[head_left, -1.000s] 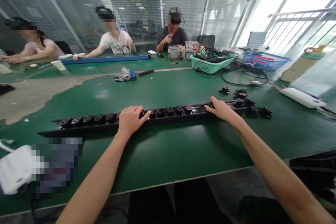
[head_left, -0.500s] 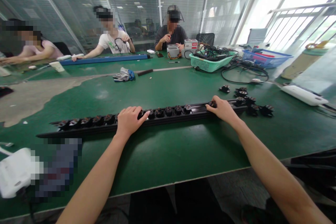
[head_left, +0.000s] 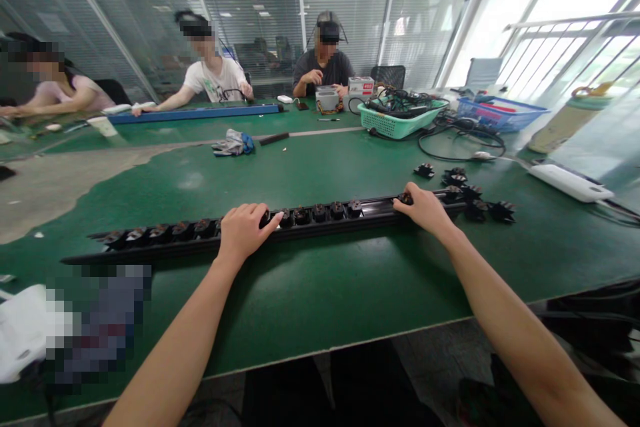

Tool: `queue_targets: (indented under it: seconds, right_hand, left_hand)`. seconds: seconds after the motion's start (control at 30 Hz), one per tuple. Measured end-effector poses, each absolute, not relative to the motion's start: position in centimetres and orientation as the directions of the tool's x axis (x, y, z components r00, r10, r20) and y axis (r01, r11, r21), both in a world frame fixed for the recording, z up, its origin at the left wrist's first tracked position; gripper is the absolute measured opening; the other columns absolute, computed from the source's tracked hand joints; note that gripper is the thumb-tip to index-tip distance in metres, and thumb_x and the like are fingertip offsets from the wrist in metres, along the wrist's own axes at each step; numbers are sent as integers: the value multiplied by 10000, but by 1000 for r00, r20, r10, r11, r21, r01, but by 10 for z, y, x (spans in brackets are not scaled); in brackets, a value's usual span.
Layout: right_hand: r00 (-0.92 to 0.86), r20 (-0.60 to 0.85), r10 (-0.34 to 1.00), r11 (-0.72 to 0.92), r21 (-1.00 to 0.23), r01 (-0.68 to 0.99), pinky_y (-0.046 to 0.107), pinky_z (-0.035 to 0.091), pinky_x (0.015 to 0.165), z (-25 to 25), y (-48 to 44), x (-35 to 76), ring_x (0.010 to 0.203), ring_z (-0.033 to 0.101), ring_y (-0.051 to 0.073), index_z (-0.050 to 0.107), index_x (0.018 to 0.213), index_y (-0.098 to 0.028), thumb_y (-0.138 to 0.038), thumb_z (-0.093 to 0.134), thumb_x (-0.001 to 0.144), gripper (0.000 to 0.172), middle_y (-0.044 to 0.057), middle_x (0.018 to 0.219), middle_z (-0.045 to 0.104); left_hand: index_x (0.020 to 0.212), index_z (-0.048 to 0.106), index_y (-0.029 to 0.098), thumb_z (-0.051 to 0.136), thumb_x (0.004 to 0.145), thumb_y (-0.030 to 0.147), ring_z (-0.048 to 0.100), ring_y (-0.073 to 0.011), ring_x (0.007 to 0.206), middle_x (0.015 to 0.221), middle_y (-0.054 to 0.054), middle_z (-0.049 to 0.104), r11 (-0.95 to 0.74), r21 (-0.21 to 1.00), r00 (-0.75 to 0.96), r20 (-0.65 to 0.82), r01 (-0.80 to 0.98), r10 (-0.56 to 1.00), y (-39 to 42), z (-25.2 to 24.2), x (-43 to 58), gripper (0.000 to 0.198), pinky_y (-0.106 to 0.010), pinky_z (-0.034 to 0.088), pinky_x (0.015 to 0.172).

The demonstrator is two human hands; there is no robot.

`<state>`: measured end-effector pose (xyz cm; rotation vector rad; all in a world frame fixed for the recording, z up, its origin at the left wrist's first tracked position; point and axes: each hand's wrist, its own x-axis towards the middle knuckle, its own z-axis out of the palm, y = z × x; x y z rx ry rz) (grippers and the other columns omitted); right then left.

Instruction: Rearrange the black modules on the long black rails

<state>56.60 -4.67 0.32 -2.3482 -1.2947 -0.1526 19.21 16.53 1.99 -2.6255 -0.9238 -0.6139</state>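
A long black power strip housing (head_left: 380, 219) lies across the green table in front of me. Several black socket modules (head_left: 320, 212) sit in a row along its channel, and a bare stretch of channel shows right of them. My left hand (head_left: 244, 232) is wrapped over the housing left of its middle, thumb on top and fingers on the far side, hiding part of the row. Farther right, my right hand (head_left: 421, 205) pinches one black socket module (head_left: 406, 199) at the channel. Whether this module is fully seated, I cannot tell. Loose modules (head_left: 501, 211) lie around the housing's right end.
Across the table sit three people, one by a blue strip (head_left: 200, 113). A green basket (head_left: 400, 123) of cables, a blue basket (head_left: 500, 115), gloves (head_left: 234, 143) and a white power strip (head_left: 570, 183) lie farther back. A white device (head_left: 30, 333) is at near left.
The view has shifted slightly. Both hands keep their places on the housing and module. Across the table, the person in a white shirt has lowered the raised hand with the cable.
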Motion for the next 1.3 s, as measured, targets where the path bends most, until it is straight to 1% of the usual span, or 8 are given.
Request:
queue_targets:
  seconds: [0.2,0.47,0.83,0.93,1.1,1.3]
  right_hand:
    - [572,328,752,-477,-328,815,290,301,581,5,-48,564,649,536,214,470,808,-244,-455,558,826,230,41,702,592]
    - [597,290,748,-499,-348,794,291,328,615,7,-51,568,678,546,223,441,801,-251,-469,564,810,250,33,691,579]
    - [604,298,739,-508,-342,790,292,337,612,4,-49,569,664,552,224,479,826,-244,-465,565,817,237,43,691,597]
    - [590,310,746,-503,-319,804,297,329,615,4,-49,570,664,553,225,485,834,-240,-455,559,826,228,50,708,611]
    - [547,326,771,-496,-232,837,311,306,627,5,-50,571,674,557,232,491,833,-233,-454,538,846,227,72,743,631]
    - [549,318,773,-502,-221,836,313,306,632,5,-49,570,674,549,230,458,832,-236,-453,522,858,228,68,743,618]
  left_hand:
    - [896,669,211,336,1001,628,654,-280,877,891,-103,724,-749,-126,700,483,650,526,165,20,192,544,-378,421,728]
    - [899,674,206,343,1000,624,651,-282,880,903,-107,729,-755,-115,700,486,645,524,166,19,192,542,-378,420,727]
    - [889,672,213,349,997,623,654,-287,882,898,-105,731,-752,-112,695,489,650,527,165,20,192,533,-380,422,724]
    - [894,671,214,346,998,623,653,-287,880,896,-105,730,-752,-119,698,488,649,525,165,20,192,533,-381,422,725]
    - [891,672,212,343,998,627,651,-286,869,877,-107,721,-749,-123,698,487,651,526,165,20,191,541,-376,414,711]
    - [894,666,215,340,1002,627,651,-277,868,881,-101,719,-753,-129,703,486,645,520,166,20,191,537,-371,414,716]
